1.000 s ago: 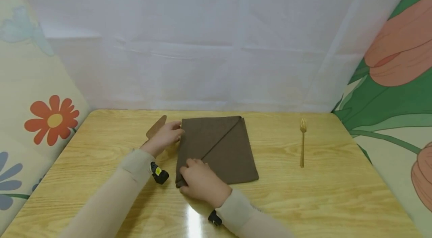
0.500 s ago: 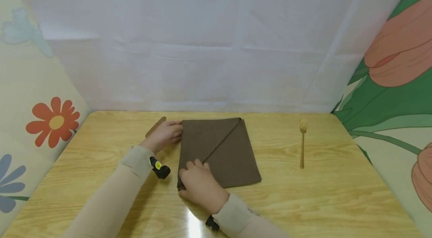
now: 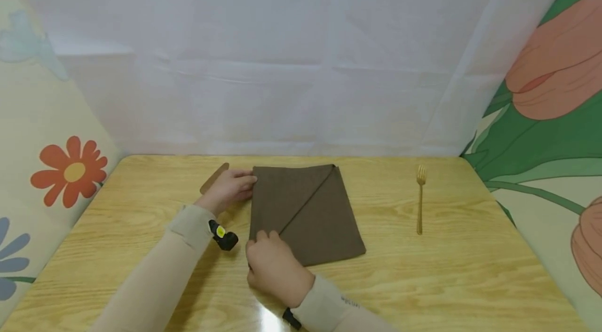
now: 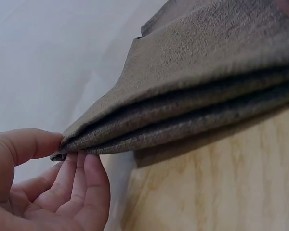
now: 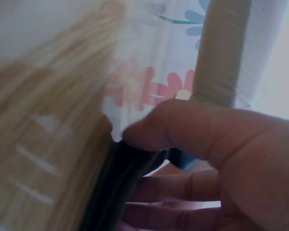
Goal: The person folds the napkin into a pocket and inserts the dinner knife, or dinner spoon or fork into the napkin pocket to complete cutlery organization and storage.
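Observation:
A brown cloth [image 3: 315,217], folded into a square with a diagonal edge across its top, lies on the table in the head view. My left hand [image 3: 229,189] pinches its far left corner; in the left wrist view the thumb of my left hand [image 4: 53,183] is above the stacked layers of cloth [image 4: 183,91] and the fingers are beneath. At the near left corner, my right hand [image 3: 277,269] grips the cloth. The right wrist view shows the thumb of my right hand [image 5: 221,159] on the dark cloth edge [image 5: 118,178], with fingers on the other side.
A gold fork [image 3: 420,198] lies on the wooden table [image 3: 470,269] to the right of the cloth. Behind my left hand is a flat brown object [image 3: 213,178], partly hidden. A white sheet [image 3: 282,60] hangs behind the table, with flower-patterned panels at both sides.
My right hand has moved slightly nearer to me with the cloth's near left corner, and the near edge has shifted a little. My left hand stays at the far left corner.

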Tool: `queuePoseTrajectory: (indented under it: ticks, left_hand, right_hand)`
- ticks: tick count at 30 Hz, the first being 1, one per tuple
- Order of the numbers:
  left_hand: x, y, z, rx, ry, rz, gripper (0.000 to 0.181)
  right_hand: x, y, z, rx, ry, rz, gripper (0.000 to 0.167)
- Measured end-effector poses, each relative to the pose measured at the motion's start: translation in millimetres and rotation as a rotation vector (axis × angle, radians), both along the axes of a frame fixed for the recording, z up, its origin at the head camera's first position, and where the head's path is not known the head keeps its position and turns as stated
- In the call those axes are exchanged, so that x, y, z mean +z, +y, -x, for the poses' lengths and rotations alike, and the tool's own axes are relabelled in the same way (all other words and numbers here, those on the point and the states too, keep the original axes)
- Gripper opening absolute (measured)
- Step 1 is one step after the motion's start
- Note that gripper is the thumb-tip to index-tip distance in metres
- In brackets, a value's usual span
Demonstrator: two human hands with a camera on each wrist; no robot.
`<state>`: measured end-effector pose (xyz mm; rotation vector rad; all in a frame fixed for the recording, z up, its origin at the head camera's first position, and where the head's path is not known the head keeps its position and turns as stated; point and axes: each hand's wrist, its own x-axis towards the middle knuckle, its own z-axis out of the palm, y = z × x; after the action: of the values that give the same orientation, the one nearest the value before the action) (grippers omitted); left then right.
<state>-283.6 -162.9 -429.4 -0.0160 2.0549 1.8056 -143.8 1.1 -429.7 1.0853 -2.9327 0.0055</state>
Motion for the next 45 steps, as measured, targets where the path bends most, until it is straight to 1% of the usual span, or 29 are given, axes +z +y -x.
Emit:
queuePoseTrajectory:
  ticks: [3, 6, 11, 16, 20, 23, 24, 25, 28, 31, 32, 34, 35, 37, 40, 42, 45]
  left_hand:
    - [-0.2, 0.2, -0.2, 0.014, -0.002, 0.037, 0.06]
    - [-0.8, -0.2, 0.3, 0.019, 0.005, 0.06, 0.06]
    - [-0.4, -0.5, 0.2, 0.012, 0.023, 0.073, 0.06]
    - [1.6, -0.1, 0.1, 0.014, 0.021, 0.08, 0.06]
    - [2.3, -0.7, 2.0, 0.019, 0.028, 0.09, 0.059]
    - [2.4, -1.4, 3.6, 0.021, 0.034, 0.086, 0.058]
    - [2.6, -1.7, 3.7, 0.018, 0.035, 0.086, 0.058]
    - [3.1, -1.8, 3.5, 0.015, 0.036, 0.084, 0.058]
    - [4.2, -1.9, 2.8, 0.003, 0.034, 0.08, 0.057]
    - [6.9, -0.6, 0.6, -0.004, 0.03, 0.069, 0.058]
    - [8.0, 0.0, -0.2, -0.006, 0.029, 0.065, 0.057]
    - [10.5, 1.7, -1.9, -0.004, 0.032, 0.055, 0.057]
    - [12.2, 3.0, -2.8, -0.002, 0.037, 0.05, 0.055]
    - [15.3, 6.0, -3.7, 0.005, 0.044, 0.039, 0.047]
    - [22.1, 10.1, -5.0, 0.012, 0.062, 0.016, 0.035]
    - [27.9, 12.0, -5.5, 0.034, 0.073, -0.013, 0.028]
    - [37.4, 14.0, -6.5, 0.096, 0.094, -0.099, 0.021]
  right_hand:
    - [1.4, -1.0, -4.0, -0.017, 0.013, -0.01, 0.023]
    - [0.7, -2.0, -5.9, -0.019, 0.062, -0.024, 0.022]
    - [-2.7, -3.0, -8.0, -0.024, 0.162, -0.041, 0.018]
    - [-5.8, -4.9, -10.4, -0.051, 0.21, -0.044, 0.016]
    - [-7.1, -4.2, -10.3, -0.032, 0.261, -0.063, 0.013]
    - [-4.5, -1.2, -8.0, -0.011, 0.255, -0.072, 0.012]
    - [-2.4, 0.7, -6.5, -0.002, 0.233, -0.066, 0.013]
    - [-0.1, 2.9, -4.4, 0.003, 0.192, -0.053, 0.013]
    - [7.4, 12.8, 4.3, 0.003, -0.012, 0.035, 0.02]
    - [17.4, 27.9, 15.3, -0.008, -0.272, 0.186, 0.033]
    - [20.8, 33.4, 18.4, -0.01, -0.339, 0.232, 0.037]
    - [29.9, 44.7, 23.7, -0.011, -0.433, 0.296, 0.04]
    - [34.3, 49.9, 25.6, -0.01, -0.463, 0.317, 0.039]
    - [43.0, 59.5, 27.4, -0.011, -0.491, 0.351, 0.032]
    - [53.9, 70.3, 27.2, -0.011, -0.47, 0.393, 0.014]
    - [59.8, 75.0, 26.7, -0.001, -0.444, 0.428, 0.013]
    - [67.8, 80.4, 25.9, 0.029, -0.401, 0.474, 0.016]
